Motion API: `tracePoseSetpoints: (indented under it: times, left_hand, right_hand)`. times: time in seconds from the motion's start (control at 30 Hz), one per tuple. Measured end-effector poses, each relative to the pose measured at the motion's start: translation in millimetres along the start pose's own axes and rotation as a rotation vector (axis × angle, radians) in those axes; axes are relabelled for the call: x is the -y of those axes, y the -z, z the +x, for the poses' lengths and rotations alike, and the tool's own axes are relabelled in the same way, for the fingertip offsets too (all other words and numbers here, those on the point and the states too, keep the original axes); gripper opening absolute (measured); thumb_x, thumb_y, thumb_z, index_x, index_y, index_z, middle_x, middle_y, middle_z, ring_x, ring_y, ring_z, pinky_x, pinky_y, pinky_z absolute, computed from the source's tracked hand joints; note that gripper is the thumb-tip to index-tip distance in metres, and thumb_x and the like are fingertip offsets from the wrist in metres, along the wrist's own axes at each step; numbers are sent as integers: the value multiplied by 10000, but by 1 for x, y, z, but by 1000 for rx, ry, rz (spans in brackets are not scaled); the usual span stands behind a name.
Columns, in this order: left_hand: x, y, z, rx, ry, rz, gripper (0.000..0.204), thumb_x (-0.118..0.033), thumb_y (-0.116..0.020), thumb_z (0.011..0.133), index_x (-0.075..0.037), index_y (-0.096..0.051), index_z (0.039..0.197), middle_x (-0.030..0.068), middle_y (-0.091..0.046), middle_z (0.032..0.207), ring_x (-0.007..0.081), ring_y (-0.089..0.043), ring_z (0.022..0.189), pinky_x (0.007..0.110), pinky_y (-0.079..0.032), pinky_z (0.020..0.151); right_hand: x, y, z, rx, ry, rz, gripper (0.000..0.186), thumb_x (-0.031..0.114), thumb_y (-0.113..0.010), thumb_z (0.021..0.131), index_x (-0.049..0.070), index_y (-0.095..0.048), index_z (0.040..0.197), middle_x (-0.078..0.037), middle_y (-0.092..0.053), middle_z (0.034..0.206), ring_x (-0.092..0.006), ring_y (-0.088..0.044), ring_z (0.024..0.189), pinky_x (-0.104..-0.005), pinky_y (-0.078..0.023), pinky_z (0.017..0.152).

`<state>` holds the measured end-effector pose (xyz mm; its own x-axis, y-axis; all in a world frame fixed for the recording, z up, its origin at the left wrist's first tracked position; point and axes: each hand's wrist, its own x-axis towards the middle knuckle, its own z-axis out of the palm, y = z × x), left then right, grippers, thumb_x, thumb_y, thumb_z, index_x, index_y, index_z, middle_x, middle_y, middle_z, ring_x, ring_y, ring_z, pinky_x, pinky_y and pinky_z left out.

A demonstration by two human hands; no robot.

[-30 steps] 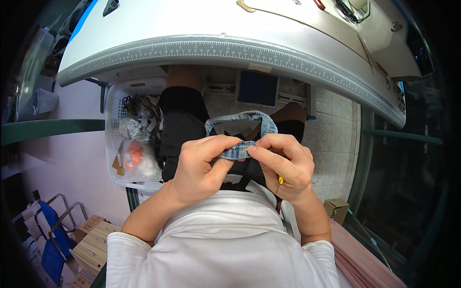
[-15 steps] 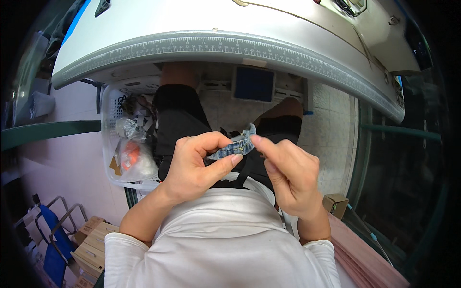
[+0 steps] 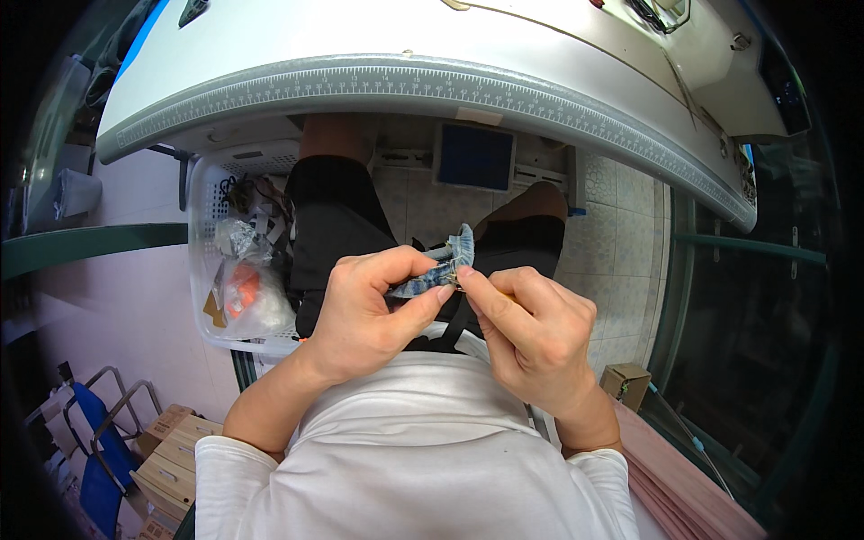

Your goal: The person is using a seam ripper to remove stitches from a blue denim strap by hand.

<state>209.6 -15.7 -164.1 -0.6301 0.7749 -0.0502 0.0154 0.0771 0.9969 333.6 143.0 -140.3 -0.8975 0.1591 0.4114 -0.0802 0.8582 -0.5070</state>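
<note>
Above my lap, my left hand (image 3: 364, 301) pinches a small folded piece of blue denim (image 3: 463, 245) between thumb and fingers. Its far end curls up past my fingertips, and pale loose threads show along its edge. My right hand (image 3: 535, 319) is closed, its thumb and forefinger pressed against the denim's right side by those threads. A bit of something yellowish shows between its fingers, too small to name. The lower part of the denim is hidden behind my left thumb.
Ahead runs a white sewing table (image 3: 360, 31) with a ruler-marked grey edge (image 3: 405, 79). A sewing machine body (image 3: 733, 85) stands far right. At the left of my legs is a white plastic basket (image 3: 205, 297) holding plastic bags. A blue foot pedal (image 3: 474, 157) lies under the table.
My right hand has moved left and slightly down, bringing its fingertips onto the denim near the threads. The denim's far end now stands more upright. My left hand keeps its pinch.
</note>
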Motion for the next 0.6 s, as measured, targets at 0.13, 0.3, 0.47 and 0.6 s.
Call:
tracePoseSetpoints:
  times: [0.13,0.3,0.47,0.6]
  left_hand:
    - [-1,0,1,2,-3,65,86,-14,-720,851,40,-692,913,27,-655,718,32,-552,632,214,-420,533]
    - [-3,-1,1,-7,12,112,72,-5,-725,850,30,-707,910,18,-680,734,31,-570,654,203,-428,568]
    - [3,-5,1,-53,-130,195,83,9,-711,849,47,-689,921,48,-636,701,45,-554,589,227,-411,485]
    - [-1,-8,-1,-100,-102,237,54,-6,-725,858,29,-711,897,24,-679,731,37,-573,646,209,-435,558]
  right_hand:
    - [0,-1,0,7,-8,-11,428,-10,-724,650,66,-751,1070,-21,-589,753,-154,-586,585,-281,-447,472]
    - [0,0,1,44,-17,-25,420,-9,-715,658,67,-750,1070,-18,-579,750,-152,-585,585,-283,-449,474]
    - [1,1,2,71,-29,-58,424,1,-714,659,69,-751,1076,-19,-578,761,-150,-592,598,-288,-455,482]
    - [8,-1,1,73,-79,-41,367,-52,-735,735,42,-745,1089,-53,-619,768,-164,-592,583,-282,-451,494]
